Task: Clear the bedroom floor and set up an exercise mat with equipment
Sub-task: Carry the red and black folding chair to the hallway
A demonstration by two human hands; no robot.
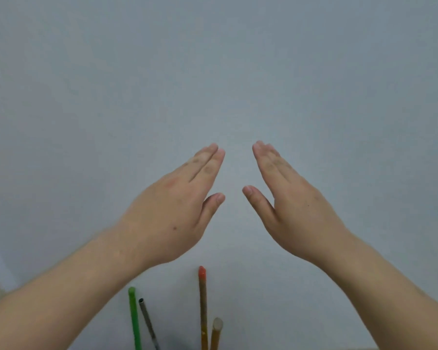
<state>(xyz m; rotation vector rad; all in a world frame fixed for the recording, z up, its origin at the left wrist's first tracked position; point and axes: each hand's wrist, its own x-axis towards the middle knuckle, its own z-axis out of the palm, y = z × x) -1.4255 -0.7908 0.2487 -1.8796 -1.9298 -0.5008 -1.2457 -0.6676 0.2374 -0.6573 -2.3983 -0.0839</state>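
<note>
I find the view filled by a plain pale grey-blue wall; neither the bedroom floor nor the exercise mat is in view, so I cannot tell where the mat lies or whether any floor has been cleared; I judge the task at or near its outset, with clearing, laying the mat and placing equipment all unconfirmed.

Two bare forearms reach in from the lower corners; the left hand and the right hand are held flat before the wall, backs toward the camera, fingers straight and close together, thumbs out, fingertips angled toward each other but apart; both are spread flat and hold nothing; whether they touch the wall I cannot tell.

Four shafts rise from the bottom edge between the forearms, lower ends cut off: a brown stick with a red tip; a green rod; a thin grey metal tube just beside it; a tan stick with a pale cap.
</note>
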